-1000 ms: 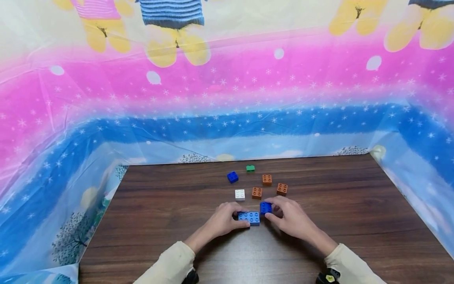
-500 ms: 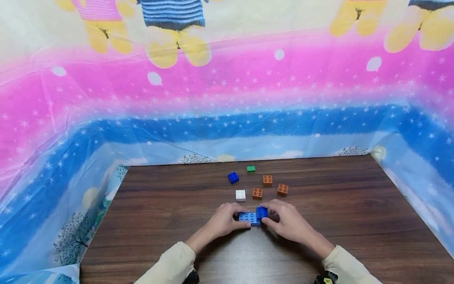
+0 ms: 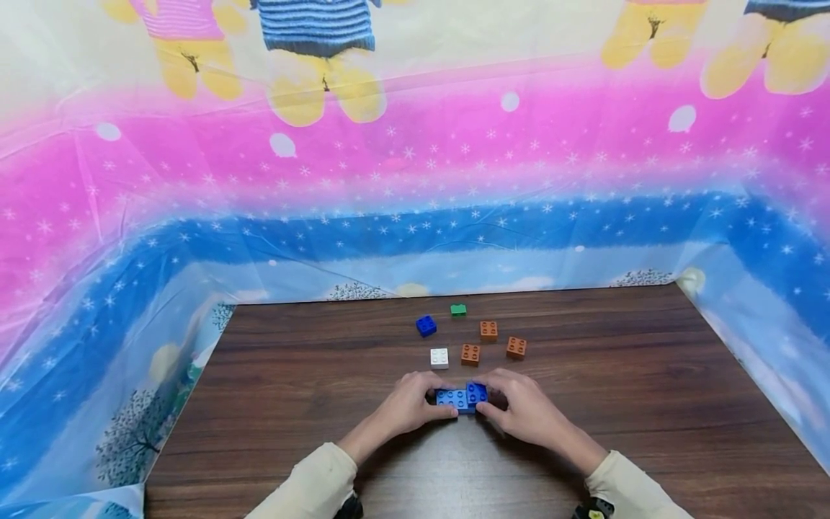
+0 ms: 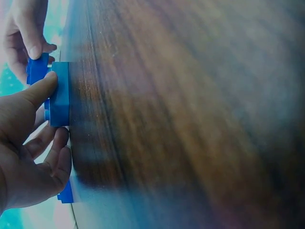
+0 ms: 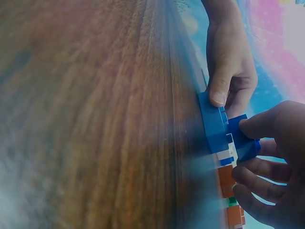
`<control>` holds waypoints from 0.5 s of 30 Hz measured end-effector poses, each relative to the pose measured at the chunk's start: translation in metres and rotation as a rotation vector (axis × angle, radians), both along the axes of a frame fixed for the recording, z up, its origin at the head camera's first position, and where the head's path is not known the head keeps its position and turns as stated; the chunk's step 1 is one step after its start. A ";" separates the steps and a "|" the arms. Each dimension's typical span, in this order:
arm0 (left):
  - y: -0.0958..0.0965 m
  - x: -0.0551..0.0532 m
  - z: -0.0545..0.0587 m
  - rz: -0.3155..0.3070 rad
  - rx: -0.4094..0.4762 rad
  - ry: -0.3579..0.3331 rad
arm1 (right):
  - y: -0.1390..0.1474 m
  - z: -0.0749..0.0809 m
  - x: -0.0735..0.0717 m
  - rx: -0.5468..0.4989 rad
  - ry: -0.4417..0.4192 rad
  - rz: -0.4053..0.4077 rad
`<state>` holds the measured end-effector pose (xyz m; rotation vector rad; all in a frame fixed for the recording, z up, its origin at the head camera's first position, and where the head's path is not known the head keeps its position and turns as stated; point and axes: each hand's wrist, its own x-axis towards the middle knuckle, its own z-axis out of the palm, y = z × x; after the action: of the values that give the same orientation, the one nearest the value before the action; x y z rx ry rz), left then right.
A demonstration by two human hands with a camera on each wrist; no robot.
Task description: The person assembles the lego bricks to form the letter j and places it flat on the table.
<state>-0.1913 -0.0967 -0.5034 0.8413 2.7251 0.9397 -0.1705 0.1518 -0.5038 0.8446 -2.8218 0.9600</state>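
Note:
My left hand [image 3: 415,401] pinches the left part of a light blue 2x4 toy brick [image 3: 452,398] between thumb and fingers, low over the table. With thumb and fingertips, my right hand [image 3: 524,408] grips a dark blue 2x2 brick [image 3: 477,393] at the light brick's right end. In the right wrist view the dark blue brick [image 5: 242,138] sits slightly tilted against the studs of the light blue brick [image 5: 214,123], sticking out past its end. The left wrist view shows the left thumb along the side of the light blue brick [image 4: 60,95].
Beyond the hands lie a white brick [image 3: 439,358], another dark blue brick [image 3: 426,326], a green brick [image 3: 458,310] and three orange-brown bricks [image 3: 470,354]. They stand on the dark wooden table [image 3: 311,353]. A printed cloth [image 3: 415,223] hangs behind and at both sides.
My right hand has brought the dark blue brick leftward, from beside the light blue brick to over its right-end studs, then slightly lower. The left hand has stayed in place.

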 end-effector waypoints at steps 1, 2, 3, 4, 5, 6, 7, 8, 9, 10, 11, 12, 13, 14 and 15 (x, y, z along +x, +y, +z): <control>0.000 0.000 0.000 -0.001 0.002 -0.002 | 0.000 0.000 0.000 0.002 0.002 0.001; 0.000 0.000 0.000 -0.002 0.004 -0.003 | 0.000 -0.001 0.000 0.003 0.005 0.003; 0.000 0.000 0.000 -0.002 0.005 -0.005 | 0.000 -0.001 0.000 0.006 0.007 0.004; 0.000 0.000 0.000 -0.002 0.005 -0.006 | 0.000 -0.001 0.000 0.005 0.010 0.006; 0.000 0.000 0.000 -0.001 0.004 -0.008 | 0.000 -0.001 -0.001 0.003 0.014 0.008; 0.000 0.000 0.000 0.001 0.004 -0.009 | 0.000 -0.001 -0.001 0.003 0.015 0.009; 0.000 0.000 -0.001 0.002 0.001 -0.008 | 0.000 -0.001 -0.001 0.003 0.019 0.011; 0.000 0.000 -0.001 0.003 -0.001 -0.007 | 0.000 -0.001 -0.001 0.005 0.021 0.012; 0.000 0.000 -0.001 0.003 -0.003 -0.006 | 0.000 -0.001 -0.001 0.008 0.020 0.013; 0.000 0.000 -0.001 0.004 -0.005 -0.004 | 0.000 -0.001 -0.001 0.011 0.021 0.014; 0.000 0.000 -0.001 0.004 -0.006 -0.003 | 0.000 -0.001 -0.001 0.014 0.019 0.015; 0.000 0.000 -0.001 0.003 -0.007 -0.002 | -0.001 -0.001 -0.001 0.018 0.016 0.016; -0.001 0.000 -0.001 0.003 -0.008 -0.002 | -0.001 -0.001 -0.001 0.020 0.014 0.017; -0.001 0.000 -0.001 0.003 -0.007 -0.001 | -0.001 -0.001 -0.001 0.023 0.011 0.019; -0.001 0.000 -0.001 0.004 -0.007 -0.002 | -0.001 -0.001 -0.001 0.023 0.009 0.022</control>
<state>-0.1911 -0.0975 -0.5044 0.8336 2.7282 0.9305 -0.1718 0.1513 -0.5051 0.8818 -2.8270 0.9262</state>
